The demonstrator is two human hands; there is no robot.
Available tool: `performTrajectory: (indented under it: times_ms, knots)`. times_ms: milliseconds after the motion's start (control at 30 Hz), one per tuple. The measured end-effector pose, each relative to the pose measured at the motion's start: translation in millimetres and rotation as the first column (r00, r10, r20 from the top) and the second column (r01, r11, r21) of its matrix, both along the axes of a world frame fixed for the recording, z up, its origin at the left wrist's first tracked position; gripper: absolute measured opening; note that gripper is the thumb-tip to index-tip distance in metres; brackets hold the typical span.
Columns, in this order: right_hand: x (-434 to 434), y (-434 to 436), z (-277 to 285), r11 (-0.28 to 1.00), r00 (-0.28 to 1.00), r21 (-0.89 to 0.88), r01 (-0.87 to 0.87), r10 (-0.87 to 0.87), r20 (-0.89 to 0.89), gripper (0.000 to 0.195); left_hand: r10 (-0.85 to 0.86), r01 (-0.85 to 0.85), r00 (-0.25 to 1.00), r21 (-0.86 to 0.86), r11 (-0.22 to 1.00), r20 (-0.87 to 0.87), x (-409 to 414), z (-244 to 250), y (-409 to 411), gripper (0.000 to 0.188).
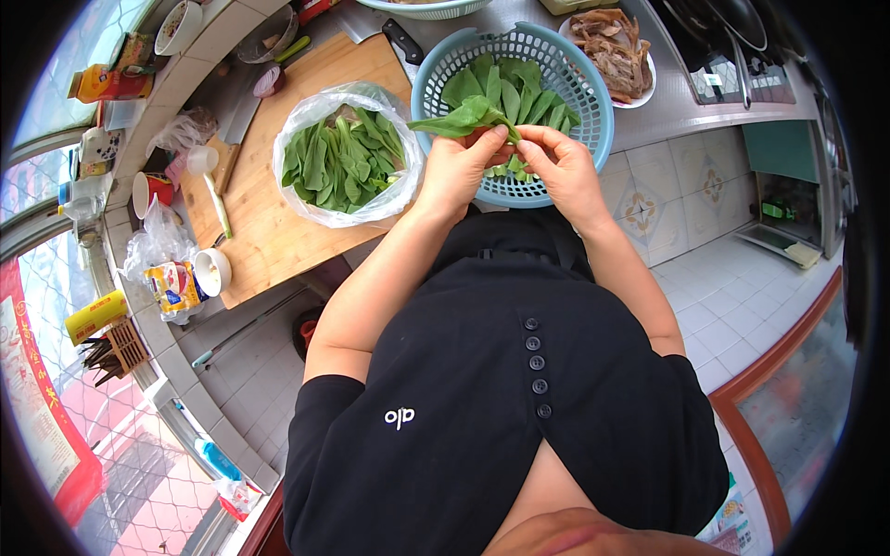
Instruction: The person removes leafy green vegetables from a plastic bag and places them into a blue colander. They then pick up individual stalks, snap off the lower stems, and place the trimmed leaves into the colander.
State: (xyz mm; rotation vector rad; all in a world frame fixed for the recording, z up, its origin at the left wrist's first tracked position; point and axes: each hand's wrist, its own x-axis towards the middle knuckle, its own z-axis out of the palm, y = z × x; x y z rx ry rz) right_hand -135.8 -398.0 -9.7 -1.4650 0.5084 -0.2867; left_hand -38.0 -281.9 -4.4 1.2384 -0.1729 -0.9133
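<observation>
My left hand (455,167) and my right hand (564,172) meet over the near part of a blue plastic colander (596,90). Between their fingertips they pinch a small stalk of leafy greens (462,119), its leaves pointing left. Loose green leaves (511,87) lie inside the colander, partly hidden by my hands. Left of it, a clear plastic bag (284,142) stands open on a wooden cutting board (278,247), filled with more leafy greens (348,163).
A black-handled knife (403,42) lies behind the board, near a cut red onion (270,82). On the board's left are a cleaver (236,115) and a scallion (219,208). A small white bowl (213,272) sits at its corner. A plate of brown meat (608,55) stands right of the colander.
</observation>
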Motion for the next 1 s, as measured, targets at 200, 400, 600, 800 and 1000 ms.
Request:
performTrajectory:
  times_ms: [200, 400, 600, 800, 1000]
  knots:
    - [0, -2, -10, 0.999, 1.000, -0.021, 0.026, -0.026, 0.001, 0.020, 0.029, -0.030, 0.999, 0.019, 0.999, 0.033, -6, -1, -2, 0.019]
    - [6, -11, -11, 0.940, 1.000, 0.342, -0.016, 0.008, 0.024, 0.024, 0.075, -0.079, 0.995, -0.045, 0.996, -0.069, -6, -4, -4, 0.014]
    - [10, -19, -12, 0.934, 0.999, 0.356, -0.006, -0.007, 0.036, 0.024, 0.096, -0.101, 0.983, -0.026, 0.995, -0.154, 7, -1, -4, 0.017]
    - [12, -16, -5, 0.832, 0.997, -0.550, 0.075, -0.058, 0.049, 0.014, -0.012, 0.016, 0.994, 0.036, 0.999, -0.105, -1, 3, -8, 0.021]
    - [12, -12, -2, 0.566, 0.993, -0.817, 0.111, -0.021, 0.120, 0.011, -0.018, 0.022, 0.998, 0.068, 0.997, -0.061, 1, 0, -11, 0.021]
